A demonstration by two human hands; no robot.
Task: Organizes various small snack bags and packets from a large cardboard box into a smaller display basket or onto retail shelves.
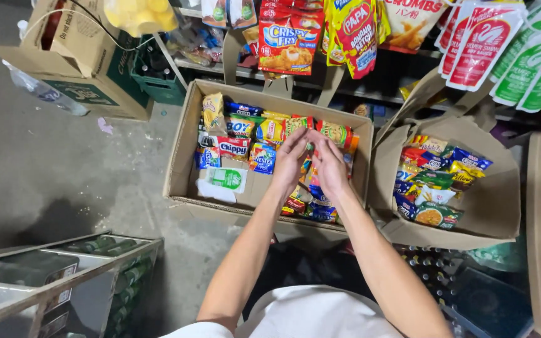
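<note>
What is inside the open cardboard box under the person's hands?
The cardboard box holds colourful snack packets along its far side and a white-green pouch on a bare bottom. The left hand and right hand cover more packets beneath.

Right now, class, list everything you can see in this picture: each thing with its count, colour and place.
Big cardboard box: one, brown, centre floor, open.
Snack packets: many, mixed colours, inside that box.
Smaller cardboard box: one, brown, right, open.
Snack packets on the right: many, mixed colours, inside the smaller box.
Hanging sachets: many, red, yellow, green, along the top.
Closed carton: one, brown and green, upper left.
Green crate: one, beside the carton.
Metal rack: one, grey, lower left.
Left hand: over the big box, fingers spread, empty.
Right hand: beside the left hand, empty.
</note>
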